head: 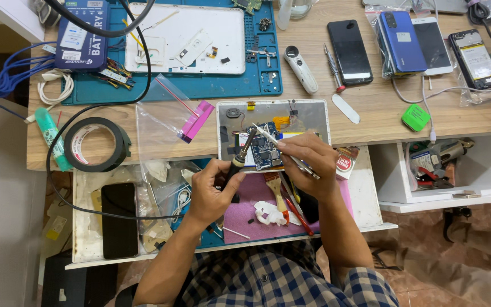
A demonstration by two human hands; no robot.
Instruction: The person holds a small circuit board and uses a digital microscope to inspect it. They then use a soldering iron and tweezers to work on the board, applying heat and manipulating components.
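An opened tablet [313, 116] lies at the desk's front edge, its blue circuit board [264, 150] exposed. My left hand [212, 190] grips a soldering iron [240, 157] by its black and yellow handle, its tip resting on the board's left side. My right hand [308, 159] holds metal tweezers [268, 136], their points touching the board near the iron's tip. A black cord [49, 153] runs from the iron across the desk.
A blue work mat [200, 88] carries a white tablet back cover [186, 37]. A tape roll [96, 144], plastic bag [163, 116], magnifier [300, 69], screwdriver [333, 68] and several phones [349, 51] lie around. Open drawers [365, 193] below hold tools and a black phone [119, 219].
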